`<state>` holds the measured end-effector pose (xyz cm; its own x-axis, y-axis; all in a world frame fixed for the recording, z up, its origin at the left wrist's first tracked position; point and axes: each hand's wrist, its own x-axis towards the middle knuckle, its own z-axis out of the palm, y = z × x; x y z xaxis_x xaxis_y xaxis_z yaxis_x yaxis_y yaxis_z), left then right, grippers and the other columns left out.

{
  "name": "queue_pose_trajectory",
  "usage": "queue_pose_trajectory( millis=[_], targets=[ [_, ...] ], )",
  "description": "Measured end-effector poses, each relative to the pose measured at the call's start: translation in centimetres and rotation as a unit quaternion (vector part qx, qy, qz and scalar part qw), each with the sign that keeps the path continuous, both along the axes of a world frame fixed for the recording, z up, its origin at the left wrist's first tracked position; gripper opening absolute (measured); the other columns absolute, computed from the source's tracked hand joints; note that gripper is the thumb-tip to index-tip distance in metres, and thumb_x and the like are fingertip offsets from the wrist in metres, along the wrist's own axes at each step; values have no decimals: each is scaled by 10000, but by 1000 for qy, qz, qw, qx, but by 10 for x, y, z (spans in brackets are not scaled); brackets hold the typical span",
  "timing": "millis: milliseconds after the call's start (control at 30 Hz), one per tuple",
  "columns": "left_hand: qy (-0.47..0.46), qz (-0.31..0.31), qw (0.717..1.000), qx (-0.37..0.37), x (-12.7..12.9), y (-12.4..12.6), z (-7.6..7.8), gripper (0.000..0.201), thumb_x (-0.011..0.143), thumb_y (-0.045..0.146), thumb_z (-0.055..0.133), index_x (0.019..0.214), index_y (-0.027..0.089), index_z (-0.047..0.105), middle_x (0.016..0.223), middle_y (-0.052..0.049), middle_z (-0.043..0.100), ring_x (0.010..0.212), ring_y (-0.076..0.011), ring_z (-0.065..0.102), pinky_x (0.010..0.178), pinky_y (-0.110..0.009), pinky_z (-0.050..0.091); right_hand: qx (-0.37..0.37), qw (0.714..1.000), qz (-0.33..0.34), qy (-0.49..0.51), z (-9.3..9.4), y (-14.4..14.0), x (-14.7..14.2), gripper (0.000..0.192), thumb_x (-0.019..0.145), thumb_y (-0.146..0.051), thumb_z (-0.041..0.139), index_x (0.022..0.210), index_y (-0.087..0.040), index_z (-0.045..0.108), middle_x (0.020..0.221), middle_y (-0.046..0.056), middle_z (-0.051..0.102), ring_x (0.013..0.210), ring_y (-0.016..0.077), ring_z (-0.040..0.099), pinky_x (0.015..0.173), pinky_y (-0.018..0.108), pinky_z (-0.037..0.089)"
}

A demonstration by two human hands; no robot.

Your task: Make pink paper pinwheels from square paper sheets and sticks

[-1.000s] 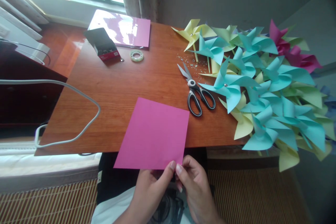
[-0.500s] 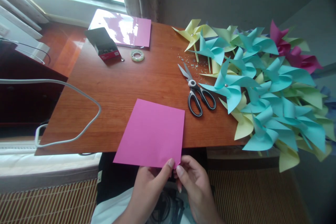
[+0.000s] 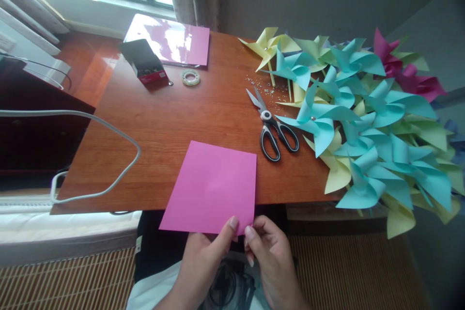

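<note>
A pink sheet of paper (image 3: 214,184) is held at the table's front edge, its far part over the wood. My left hand (image 3: 209,256) grips its near edge, thumb on top and the other fingers hidden underneath. At the near right corner, my right hand (image 3: 271,249) pinches the paper between thumb and fingers. Beyond the sheet, to the right, lies a pair of scissors (image 3: 269,126) with black and grey handles, blades partly apart.
Many pinwheels (image 3: 363,116) in blue, yellow and magenta crowd the right side. A small open red box (image 3: 152,76), a tape roll (image 3: 190,77) and a pack of pink paper (image 3: 198,43) lie at the back left. A white cable (image 3: 119,133) loops over the left edge.
The pink sheet has shifted slightly toward me and to the right. My left thumb has slid a little left along it; the right hand still pinches the corner.
</note>
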<state>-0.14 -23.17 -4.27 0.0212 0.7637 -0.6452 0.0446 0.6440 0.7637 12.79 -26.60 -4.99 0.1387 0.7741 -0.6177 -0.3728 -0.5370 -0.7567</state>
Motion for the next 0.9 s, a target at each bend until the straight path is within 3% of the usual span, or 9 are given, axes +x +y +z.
queue_pose_trajectory(
  millis=[200, 367, 667, 900],
  targets=[
    [114, -60, 991, 42, -2, 4, 8, 393, 793, 543, 642, 628, 188, 672, 647, -63, 704, 708, -268, 667, 824, -390, 529, -26, 998, -15, 59, 1, -3, -3, 400, 795, -525, 783, 746, -167, 611, 569, -63, 504, 460, 42, 396, 433, 147, 319],
    [179, -83, 979, 57, -2, 2, 7, 428, 782, 592, 596, 634, 208, 717, 679, -83, 746, 743, -322, 701, 930, -478, 511, -31, 998, -33, 53, -2, -3, -5, 397, 801, -529, 776, 754, -170, 613, 610, -59, 502, 479, 45, 412, 438, 152, 330],
    [161, -101, 979, 78, 1, 1, 7, 412, 817, 568, 576, 726, 217, 773, 770, -72, 794, 812, -317, 739, 883, -442, 556, -17, 998, -38, 37, -2, -2, -9, 373, 828, -533, 746, 806, -183, 619, 713, -33, 555, 525, 57, 403, 449, 160, 330],
    [122, -85, 983, 103, 1, 1, 7, 339, 851, 478, 617, 751, 193, 771, 769, -65, 792, 772, -275, 738, 828, -377, 575, 2, 999, -36, 36, -2, 0, -8, 323, 855, -479, 730, 779, -189, 609, 672, -44, 520, 553, 79, 379, 488, 182, 332]
  ],
)
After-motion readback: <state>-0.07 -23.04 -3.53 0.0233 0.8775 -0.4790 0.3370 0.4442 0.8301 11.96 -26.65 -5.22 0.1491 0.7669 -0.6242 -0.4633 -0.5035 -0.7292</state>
